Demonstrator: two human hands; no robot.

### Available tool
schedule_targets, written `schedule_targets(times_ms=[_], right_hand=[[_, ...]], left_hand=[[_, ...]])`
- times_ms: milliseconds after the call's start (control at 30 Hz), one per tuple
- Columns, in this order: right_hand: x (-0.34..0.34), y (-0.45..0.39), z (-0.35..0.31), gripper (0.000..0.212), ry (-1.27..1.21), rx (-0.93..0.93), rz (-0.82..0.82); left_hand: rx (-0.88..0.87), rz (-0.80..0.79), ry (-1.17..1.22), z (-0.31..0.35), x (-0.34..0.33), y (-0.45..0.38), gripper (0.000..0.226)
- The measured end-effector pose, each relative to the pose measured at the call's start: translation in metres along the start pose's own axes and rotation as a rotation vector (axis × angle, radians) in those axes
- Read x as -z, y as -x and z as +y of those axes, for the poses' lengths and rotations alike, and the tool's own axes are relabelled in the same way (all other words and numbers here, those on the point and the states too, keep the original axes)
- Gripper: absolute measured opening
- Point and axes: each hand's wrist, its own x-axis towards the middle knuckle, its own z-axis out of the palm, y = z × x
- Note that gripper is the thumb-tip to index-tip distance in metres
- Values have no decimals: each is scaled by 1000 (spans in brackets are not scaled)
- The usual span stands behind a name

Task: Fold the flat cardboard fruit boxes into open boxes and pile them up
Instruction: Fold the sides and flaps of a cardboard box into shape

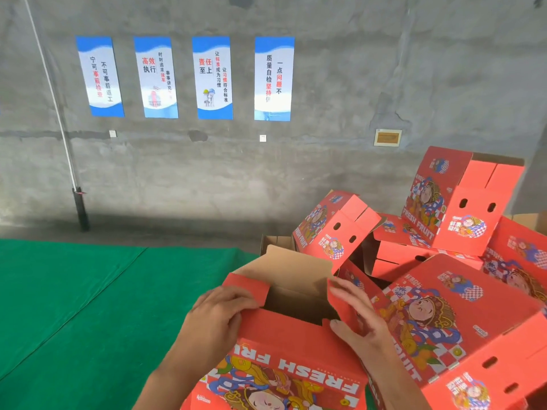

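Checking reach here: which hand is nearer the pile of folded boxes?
Right. The right hand is beside the pile of folded boxes; the left hand is across the open box.

Even daylight, soft focus, perhaps wide-angle edge bending

A green cloth (74, 291) covers the table, with red fruit boxes (461, 315) piled at its right.

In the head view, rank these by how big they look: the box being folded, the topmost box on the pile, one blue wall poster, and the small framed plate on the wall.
1. Box being folded, though nearness to the camera enlarges it.
2. Topmost box on the pile.
3. Blue wall poster, farther off, so its rank against the topmost box is unsure.
4. Framed plate, clearly smallest.
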Motion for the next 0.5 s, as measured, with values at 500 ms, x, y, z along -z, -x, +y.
schedule_targets(times_ms=[500], right_hand=[[0, -13, -7, 54, 353, -76, -202]], left_hand=[[137, -274, 190, -14, -4, -41, 77]])
